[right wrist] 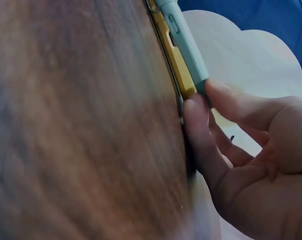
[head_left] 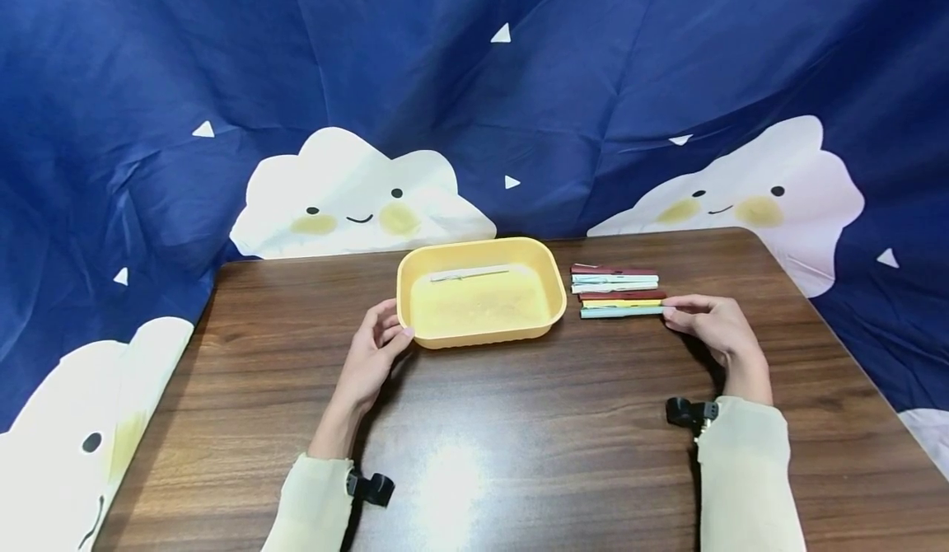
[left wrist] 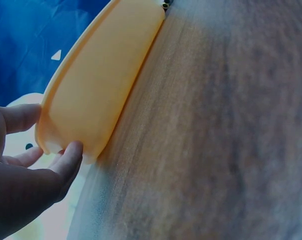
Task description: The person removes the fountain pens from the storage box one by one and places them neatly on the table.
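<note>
My left hand (head_left: 371, 350) holds the near left corner of a yellow plastic basin (head_left: 482, 338), its thumb and fingers bent round the corner from outside. In the left wrist view the fingers touch the basin's wall (left wrist: 93, 80). A white pen (head_left: 470, 273) lies inside, toward the far wall. On the right, my right hand (head_left: 715, 325) pinches the right end of a light blue pen (head_left: 619, 312) between thumb and fingertips. Close behind that pen lie a yellow pen (head_left: 617, 303) and a dark red pen (head_left: 623, 295). In the right wrist view, the light blue pen (right wrist: 188, 45) overlaps the yellow pen (right wrist: 180, 70).
Farther back in the row are white pens (head_left: 615, 283) and another dark red pen (head_left: 610, 270). The brown wooden table (head_left: 549, 437) ends at a blue cloth (head_left: 563, 82) with cloud prints behind it. Both wrists wear black camera mounts.
</note>
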